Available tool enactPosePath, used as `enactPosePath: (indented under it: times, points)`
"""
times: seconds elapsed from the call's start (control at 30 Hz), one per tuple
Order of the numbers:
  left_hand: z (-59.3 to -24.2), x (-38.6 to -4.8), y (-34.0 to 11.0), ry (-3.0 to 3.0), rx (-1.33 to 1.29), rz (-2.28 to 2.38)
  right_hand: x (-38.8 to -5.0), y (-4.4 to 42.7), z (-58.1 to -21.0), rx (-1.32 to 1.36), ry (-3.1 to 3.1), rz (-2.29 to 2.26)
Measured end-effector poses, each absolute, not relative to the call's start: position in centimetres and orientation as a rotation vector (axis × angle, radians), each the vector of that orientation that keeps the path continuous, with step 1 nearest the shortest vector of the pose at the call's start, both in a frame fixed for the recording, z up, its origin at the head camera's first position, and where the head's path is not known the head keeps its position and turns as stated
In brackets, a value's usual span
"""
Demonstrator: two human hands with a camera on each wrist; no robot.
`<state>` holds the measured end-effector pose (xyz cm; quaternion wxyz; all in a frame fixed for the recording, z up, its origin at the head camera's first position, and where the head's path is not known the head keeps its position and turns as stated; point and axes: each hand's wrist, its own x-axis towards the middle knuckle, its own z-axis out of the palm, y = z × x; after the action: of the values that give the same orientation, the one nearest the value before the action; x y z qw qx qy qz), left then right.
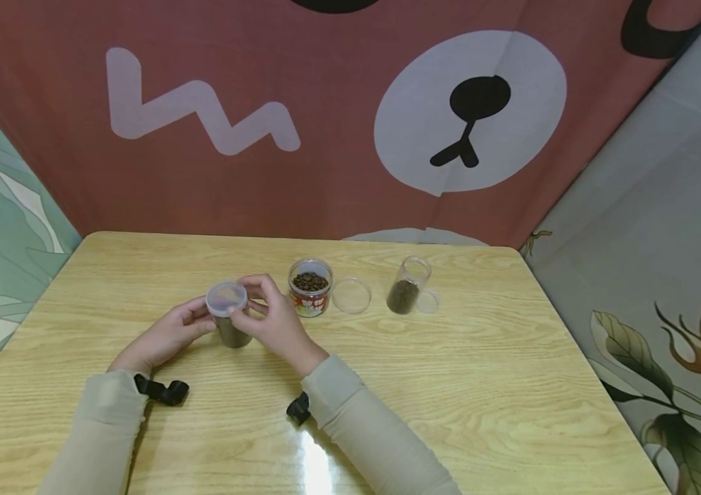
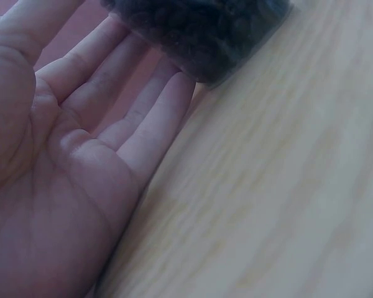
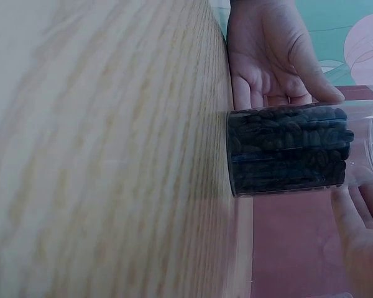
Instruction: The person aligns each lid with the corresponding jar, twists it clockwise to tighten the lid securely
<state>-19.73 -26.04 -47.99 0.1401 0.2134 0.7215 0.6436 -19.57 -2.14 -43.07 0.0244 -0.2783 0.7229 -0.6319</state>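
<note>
A tall clear plastic jar [image 1: 232,333], part filled with dark beans that look like coffee beans, stands upright on the table with a translucent lid [image 1: 227,296] on top. My left hand [image 1: 167,335] holds the jar from the left, thumb at the near side and fingers behind it. In the left wrist view the fingers [image 2: 155,118] are fairly straight, against the jar's lower part. From the right, my right hand [image 1: 276,320] grips the lid's rim between thumb and fingers. The right wrist view shows the beans [image 3: 289,149] through the jar's wall.
A short open jar [image 1: 309,302] with a red label holds brown beans, right of my hands. Next to it lies a clear round lid [image 1: 352,295]. Farther right stands an open clear jar [image 1: 404,297] with dark contents, a small lid [image 1: 428,302] beside it. The wooden table [image 1: 480,385] has printed cloth behind.
</note>
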Motion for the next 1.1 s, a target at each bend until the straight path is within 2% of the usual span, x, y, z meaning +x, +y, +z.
enactPosePath:
  times: [0.4,0.77,1.1]
  points:
    - [-47.99,-19.90,-26.06,2.110,0.592,1.822,-19.31,-2.34,-42.86,-0.754,2.226,-1.973]
    - [-48.36,-19.94,-26.25,2.078,0.656,1.865,-19.63,-1.93,-43.05,-0.986,2.303,-1.876]
    - [-48.21,-19.87,-26.11,2.082,0.630,1.862,-19.59,-1.87,-43.07,-0.919,2.285,-1.888]
